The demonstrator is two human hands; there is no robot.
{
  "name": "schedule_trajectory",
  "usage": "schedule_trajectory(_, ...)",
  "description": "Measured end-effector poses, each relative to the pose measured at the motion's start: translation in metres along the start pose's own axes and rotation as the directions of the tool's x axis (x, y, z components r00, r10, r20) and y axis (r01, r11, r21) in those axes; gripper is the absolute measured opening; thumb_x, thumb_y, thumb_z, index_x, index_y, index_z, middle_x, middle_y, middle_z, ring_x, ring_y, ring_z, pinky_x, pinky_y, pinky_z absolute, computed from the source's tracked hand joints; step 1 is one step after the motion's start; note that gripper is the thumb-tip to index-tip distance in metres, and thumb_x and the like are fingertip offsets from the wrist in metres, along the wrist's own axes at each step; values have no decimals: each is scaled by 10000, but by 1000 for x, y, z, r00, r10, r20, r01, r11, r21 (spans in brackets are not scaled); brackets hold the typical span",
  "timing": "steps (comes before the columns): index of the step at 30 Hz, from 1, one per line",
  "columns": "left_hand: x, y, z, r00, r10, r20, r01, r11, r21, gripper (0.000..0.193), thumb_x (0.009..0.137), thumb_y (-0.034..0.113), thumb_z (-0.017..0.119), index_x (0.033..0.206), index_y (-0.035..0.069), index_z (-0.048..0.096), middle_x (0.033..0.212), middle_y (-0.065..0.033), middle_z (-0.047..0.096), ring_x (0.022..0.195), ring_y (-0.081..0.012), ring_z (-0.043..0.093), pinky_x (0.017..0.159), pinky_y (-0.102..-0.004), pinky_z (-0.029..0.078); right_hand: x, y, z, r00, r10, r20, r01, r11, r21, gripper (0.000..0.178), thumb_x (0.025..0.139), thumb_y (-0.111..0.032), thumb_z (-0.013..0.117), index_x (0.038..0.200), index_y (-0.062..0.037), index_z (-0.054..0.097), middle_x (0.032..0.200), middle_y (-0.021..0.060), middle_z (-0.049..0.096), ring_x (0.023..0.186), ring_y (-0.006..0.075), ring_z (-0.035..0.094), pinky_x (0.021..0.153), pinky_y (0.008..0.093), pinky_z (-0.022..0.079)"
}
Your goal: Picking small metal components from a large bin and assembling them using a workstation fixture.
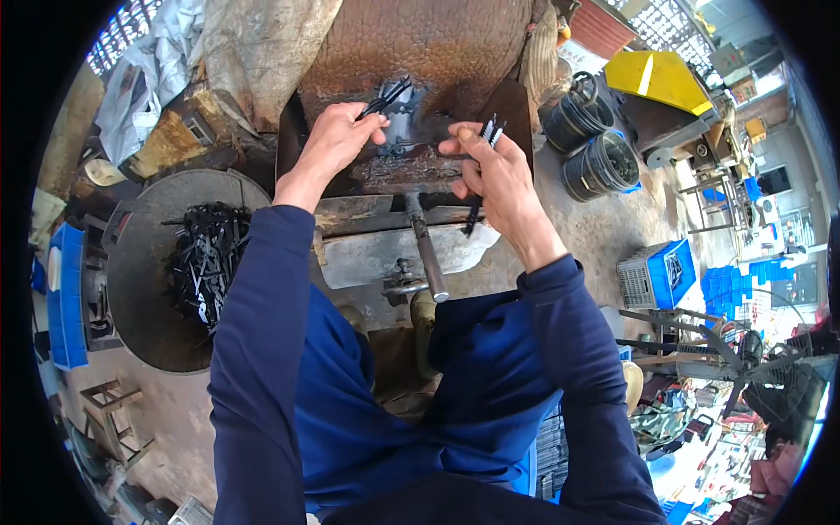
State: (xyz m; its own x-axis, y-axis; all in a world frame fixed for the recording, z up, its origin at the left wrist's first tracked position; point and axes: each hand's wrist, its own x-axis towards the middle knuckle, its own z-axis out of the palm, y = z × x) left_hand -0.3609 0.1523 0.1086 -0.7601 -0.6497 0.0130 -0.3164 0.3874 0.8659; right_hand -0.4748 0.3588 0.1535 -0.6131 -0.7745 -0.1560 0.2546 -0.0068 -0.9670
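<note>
My left hand (332, 144) is closed around a few slender black metal pieces (387, 96), their ends sticking out past the fingertips. In my right hand (507, 184) are several thin dark rods (492, 131) with ridged, spiral-looking ends pointing up. A dark end (473, 217) shows below its fingers. Both hands hover over a rusty metal machine trough, on either side of a shiny grey metal part (401, 122) at its middle. A metal bar with a round end (426, 254) juts from the trough toward me.
At left stands a wide round pan (144, 297) heaped with black metal pieces (208, 262). Black buckets (602, 166) and a yellow-topped machine (656, 80) stand at right. Beyond are a blue-and-grey crate (652, 276) and a fan (752, 350). A wooden stool (114, 420) is lower left.
</note>
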Motion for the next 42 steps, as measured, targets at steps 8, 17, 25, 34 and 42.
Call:
schedule_trajectory(8, -37, 51, 1, 973, 32, 227, 88, 863, -498, 251, 983, 245, 585, 1030, 22, 689, 778, 13, 658, 534, -21, 381, 472, -218, 277, 15, -4, 22, 988, -151, -45, 155, 983, 103, 199, 978, -145, 618, 1125, -10, 606, 901, 60, 643, 502, 54, 372, 510, 278, 413)
schedule_trajectory(17, -26, 39, -2, 986, -7, 166, 102, 814, -572, 239, 941, 212, 577, 1014, 9, 678, 792, -1, 655, 515, -23, 344, 457, -225, 265, 11, -7, 19, 978, -171, -117, 184, 976, 113, 149, 975, -136, 622, 1058, -12, 625, 769, 12, 575, 490, 51, 363, 504, 283, 403)
schedule_trajectory(25, 1, -19, -4, 977, -158, 143, 188, 957, -222, 208, 965, 178, 535, 962, 11, 659, 639, 33, 495, 501, -43, 363, 462, -243, 269, 6, -4, 3, 985, -135, -110, 142, 988, 66, 187, 980, -186, 620, 1049, -12, 628, 778, 6, 519, 483, 53, 349, 505, 284, 398)
schedule_trajectory(34, 8, -46, 3, 984, 87, 155, -85, 996, -20, 178, 920, 118, 579, 974, -1, 699, 687, 22, 508, 608, -68, 423, 571, -269, 358, 3, -5, -3, 990, -112, -81, 117, 991, 57, 199, 991, -202, 608, 1014, -5, 623, 796, 19, 540, 491, 67, 382, 535, 298, 475)
schedule_trajectory(42, 2, -17, 1, 950, 278, 145, -313, 869, 383, 288, 882, 185, 609, 1074, -16, 684, 1005, -197, 699, 947, -362, 650, 856, -405, 495, 7, -7, -12, 990, -59, -131, 78, 987, 144, 212, 1013, -221, 567, 1005, -13, 604, 847, 67, 589, 654, 140, 586, 725, 410, 615)
